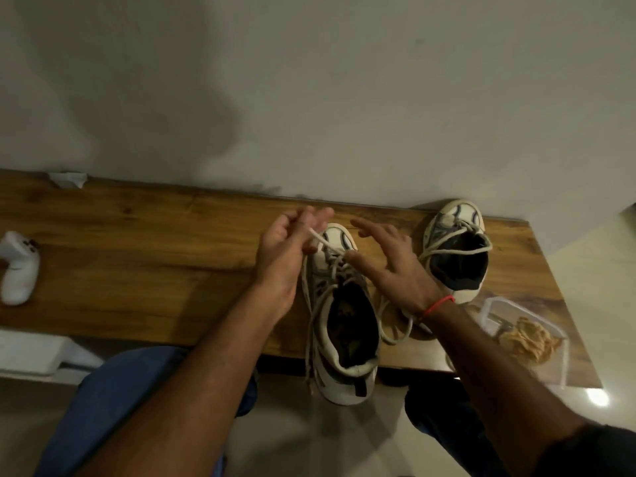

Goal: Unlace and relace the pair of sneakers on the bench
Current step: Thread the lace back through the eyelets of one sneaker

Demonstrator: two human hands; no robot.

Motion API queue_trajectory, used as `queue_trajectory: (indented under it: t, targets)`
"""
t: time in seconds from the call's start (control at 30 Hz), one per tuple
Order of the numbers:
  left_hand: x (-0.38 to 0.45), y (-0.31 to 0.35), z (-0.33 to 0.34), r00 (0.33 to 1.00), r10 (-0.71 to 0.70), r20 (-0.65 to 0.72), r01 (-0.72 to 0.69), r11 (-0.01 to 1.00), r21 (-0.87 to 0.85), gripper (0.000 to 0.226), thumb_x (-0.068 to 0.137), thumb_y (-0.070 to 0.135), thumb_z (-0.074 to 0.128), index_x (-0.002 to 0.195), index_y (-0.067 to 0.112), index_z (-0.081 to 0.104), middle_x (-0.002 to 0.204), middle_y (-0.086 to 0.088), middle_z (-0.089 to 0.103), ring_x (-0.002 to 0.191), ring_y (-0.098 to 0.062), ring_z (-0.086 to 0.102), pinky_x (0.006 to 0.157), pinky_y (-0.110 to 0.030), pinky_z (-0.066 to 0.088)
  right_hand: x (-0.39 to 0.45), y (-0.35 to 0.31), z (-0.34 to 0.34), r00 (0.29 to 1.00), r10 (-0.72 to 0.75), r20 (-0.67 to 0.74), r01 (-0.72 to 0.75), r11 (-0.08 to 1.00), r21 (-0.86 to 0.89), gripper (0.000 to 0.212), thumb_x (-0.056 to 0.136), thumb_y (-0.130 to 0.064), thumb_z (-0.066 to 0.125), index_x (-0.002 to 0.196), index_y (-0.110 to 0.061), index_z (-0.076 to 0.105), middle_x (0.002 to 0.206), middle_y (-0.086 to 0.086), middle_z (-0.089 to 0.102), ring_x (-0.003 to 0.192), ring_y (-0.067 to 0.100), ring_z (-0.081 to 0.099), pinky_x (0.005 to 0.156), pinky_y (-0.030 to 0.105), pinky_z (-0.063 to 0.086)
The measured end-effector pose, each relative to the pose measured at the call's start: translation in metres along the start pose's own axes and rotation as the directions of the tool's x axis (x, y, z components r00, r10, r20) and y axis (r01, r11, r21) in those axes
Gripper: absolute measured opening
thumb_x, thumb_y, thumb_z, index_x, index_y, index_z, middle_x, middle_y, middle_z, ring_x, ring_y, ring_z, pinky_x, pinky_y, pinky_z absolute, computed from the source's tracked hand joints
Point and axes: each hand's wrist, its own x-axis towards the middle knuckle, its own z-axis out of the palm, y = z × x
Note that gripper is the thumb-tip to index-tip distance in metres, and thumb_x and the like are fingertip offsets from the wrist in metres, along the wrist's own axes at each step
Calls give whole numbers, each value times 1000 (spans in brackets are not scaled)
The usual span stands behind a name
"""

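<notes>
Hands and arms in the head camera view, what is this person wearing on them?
Both forearms are bare, with no gloves or rings visible on the left hand or the right hand. The right wrist carries a thin red thread bracelet. A dark sleeve edge shows on the right arm at the frame's lower right corner. No sleeve is in view on the left arm.
</notes>
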Motion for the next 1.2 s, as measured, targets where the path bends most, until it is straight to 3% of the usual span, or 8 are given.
queue_trajectory:
  t: [0.17,0.33,0.53,0.63,0.8,0.93,1.0,1.2]
  targets:
    - [-13,-14,11,958,-19,286,-18,992,127,21,107,25,46,110,19,66,130,7,70,129,-9,58,108,-38,46,0,-14,19,990,-141,10,138,981,135,24,96,-42,58,108,-25,68,90,-9,69,83,5,63,75,37,53]
    - [-1,-3,4,1000,-27,-6,25,974,-227,20,103,7,51,119,14,60,110,-6,77,111,-22,71,90,-34,58,4,2,3,991,-133,11,130,983,133,24,96,-36,60,74,-29,67,67,-4,62,65,16,58,64,40,51]
    - [2,-4,2,997,-5,-75,-14,969,-247,56,102,6,53,150,26,32,106,-10,78,91,-21,76,80,-34,59,8,19,1,998,-45,-40,38,986,-162,23,94,-48,57,108,-37,73,88,-12,48,92,18,50,83,51,46]
    - [1,-4,1,997,0,-75,-17,975,-220,41,99,11,60,138,18,49,108,-8,77,82,-18,73,65,-26,56,8,20,1,998,-33,-49,26,990,-141,20,94,-43,61,106,-34,74,86,-18,56,88,15,58,84,52,50]
    - [7,-8,-5,945,275,-177,-261,960,100,20,98,23,64,115,18,73,96,0,78,66,-4,59,55,-18,47,5,1,-6,988,-152,29,140,959,247,62,94,-14,64,145,-42,43,147,-18,48,135,-2,42,105,24,43]
    - [11,-8,-15,845,518,-132,-423,799,428,25,99,22,63,124,22,69,93,8,76,73,3,63,62,-14,50,2,-3,-16,997,-58,-47,65,984,166,32,94,-19,65,122,-33,61,109,-10,65,97,2,61,78,26,53]
    - [8,-7,-13,830,558,-2,-479,714,511,23,98,19,66,121,21,70,92,9,75,80,2,70,68,-13,55,-1,2,-22,997,11,78,-13,1000,26,16,92,-35,67,105,-26,63,93,-9,62,83,3,60,69,25,48]
    - [3,-18,-8,876,315,365,-482,546,686,8,93,28,70,101,26,74,92,21,68,86,7,66,69,-12,53,-4,5,-19,921,102,376,-49,988,-147,20,90,-44,66,100,-29,57,94,-9,62,83,0,59,64,13,43]
